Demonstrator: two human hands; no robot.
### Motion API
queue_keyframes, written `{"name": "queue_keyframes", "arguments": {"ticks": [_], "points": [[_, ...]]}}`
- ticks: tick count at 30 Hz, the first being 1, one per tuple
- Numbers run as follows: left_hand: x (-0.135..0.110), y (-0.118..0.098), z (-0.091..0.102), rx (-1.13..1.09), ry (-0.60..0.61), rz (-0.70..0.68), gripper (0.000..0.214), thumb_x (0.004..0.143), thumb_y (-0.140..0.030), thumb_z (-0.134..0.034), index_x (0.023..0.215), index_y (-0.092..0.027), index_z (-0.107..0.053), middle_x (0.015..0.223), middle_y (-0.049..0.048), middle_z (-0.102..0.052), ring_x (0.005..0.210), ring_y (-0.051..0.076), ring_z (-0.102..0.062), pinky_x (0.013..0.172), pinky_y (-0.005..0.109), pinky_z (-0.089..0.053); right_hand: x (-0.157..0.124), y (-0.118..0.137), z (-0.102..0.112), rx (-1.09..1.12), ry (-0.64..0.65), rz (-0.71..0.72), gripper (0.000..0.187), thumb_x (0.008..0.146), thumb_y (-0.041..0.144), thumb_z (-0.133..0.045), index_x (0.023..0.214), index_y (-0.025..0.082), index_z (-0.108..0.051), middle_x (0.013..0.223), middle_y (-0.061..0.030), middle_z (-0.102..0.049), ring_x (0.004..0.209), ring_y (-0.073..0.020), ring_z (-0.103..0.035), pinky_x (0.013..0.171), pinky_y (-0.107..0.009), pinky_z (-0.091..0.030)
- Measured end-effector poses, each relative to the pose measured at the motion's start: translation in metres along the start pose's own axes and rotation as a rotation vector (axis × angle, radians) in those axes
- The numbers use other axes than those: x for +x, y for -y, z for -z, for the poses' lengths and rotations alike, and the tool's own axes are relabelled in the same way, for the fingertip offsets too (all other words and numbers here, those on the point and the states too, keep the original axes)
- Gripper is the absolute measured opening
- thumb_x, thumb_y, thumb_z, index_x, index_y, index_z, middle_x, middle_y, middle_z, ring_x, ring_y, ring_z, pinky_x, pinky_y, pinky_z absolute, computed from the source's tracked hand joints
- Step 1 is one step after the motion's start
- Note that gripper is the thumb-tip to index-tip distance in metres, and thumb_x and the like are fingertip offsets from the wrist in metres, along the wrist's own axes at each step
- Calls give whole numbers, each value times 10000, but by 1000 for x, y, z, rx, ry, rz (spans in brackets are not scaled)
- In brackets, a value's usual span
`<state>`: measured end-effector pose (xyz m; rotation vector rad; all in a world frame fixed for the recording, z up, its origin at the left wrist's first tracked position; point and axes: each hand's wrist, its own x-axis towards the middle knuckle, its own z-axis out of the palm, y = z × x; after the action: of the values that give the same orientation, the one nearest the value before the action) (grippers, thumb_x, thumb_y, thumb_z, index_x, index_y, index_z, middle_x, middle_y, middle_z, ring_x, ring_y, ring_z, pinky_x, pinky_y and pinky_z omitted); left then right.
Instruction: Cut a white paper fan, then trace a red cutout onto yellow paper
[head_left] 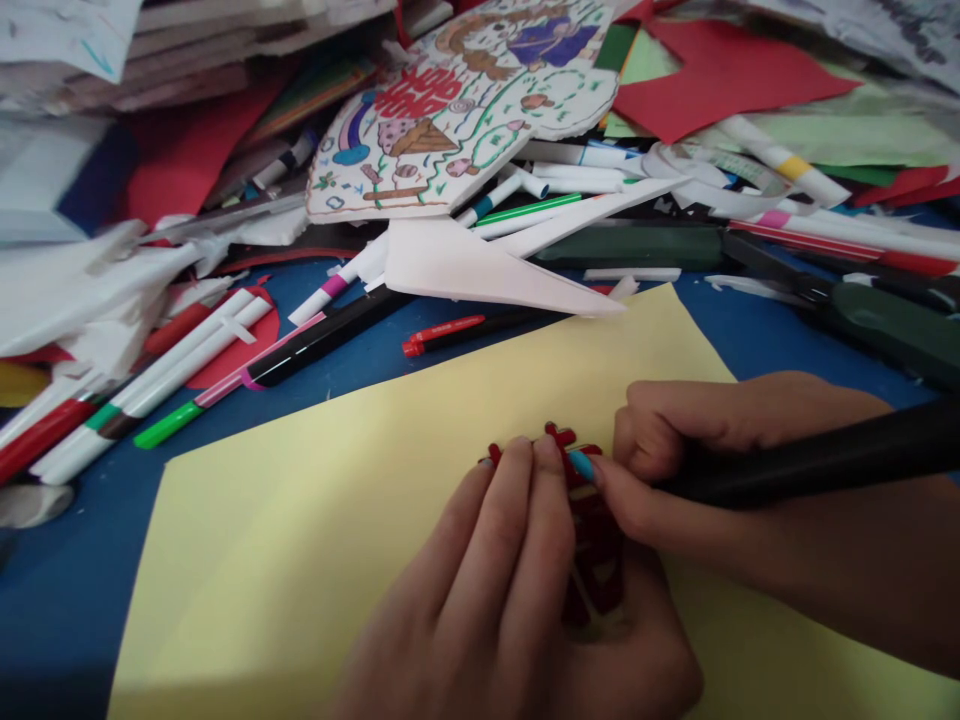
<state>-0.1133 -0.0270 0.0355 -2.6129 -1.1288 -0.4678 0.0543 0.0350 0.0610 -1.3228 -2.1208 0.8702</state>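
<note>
The left hand (480,610) and right hand (679,450) come close together over a small red paper cut-out (596,560), its lattice-like shape partly hidden beneath the left fingers (517,500). The left hand curls over the piece, while a right fingertip presses its upper edge, with a black marker (825,460) clasped in that same hand. A light, even pinch seems best for such thin red strips. Beneath lies a pale yellow paper sheet (315,560) on a blue tabletop (60,620); beyond it are a folded white paper plane (480,270), loose felt-tip markers (150,385) and a hand-coloured paper drawing (457,110) — all well away from the hands.
</note>
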Motion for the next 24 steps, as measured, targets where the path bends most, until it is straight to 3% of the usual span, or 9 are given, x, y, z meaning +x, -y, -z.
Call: {"name": "queue_keyframes", "arguments": {"ticks": [5, 10, 18, 24], "points": [[3, -5, 3, -13, 4, 59, 419, 747, -181, -565, 1164, -221, -559, 1177, 77, -576, 1166, 270, -525, 978, 394, -479, 0, 3, 3, 24, 17, -116, 311, 689, 247, -552, 470, 198, -337, 385, 55, -368, 362, -73, -295, 317, -229, -207], [3, -8, 6, -47, 44, 102, 422, 767, -173, -560, 1187, -216, -548, 1210, 82, -565, 1197, 273, -501, 1019, 399, -445, 3, 0, 2, 39, 3, -45, 297, 676, 233, -531, 459, 196, -333, 365, 62, -328, 346, -66, -237, 311, -236, -186], [1, -5, 7, 1, 72, 55, 443, 758, -113, -554, 1192, -202, -545, 1240, 111, -547, 1236, 266, -467, 1040, 372, -413, -1, 4, 6, -45, 22, -119, 294, 703, 232, -512, 482, 193, -322, 394, 67, -314, 375, -63, -239, 334, -227, -189], [0, -5, 5, -33, 50, 60, 444, 745, -132, -555, 1186, -182, -545, 1254, 117, -530, 1240, 283, -459, 1028, 387, -430, 0, -1, 5, -50, -42, -29, 297, 682, 240, -523, 480, 195, -310, 367, 72, -292, 342, -60, -202, 308, -231, -123]]}}
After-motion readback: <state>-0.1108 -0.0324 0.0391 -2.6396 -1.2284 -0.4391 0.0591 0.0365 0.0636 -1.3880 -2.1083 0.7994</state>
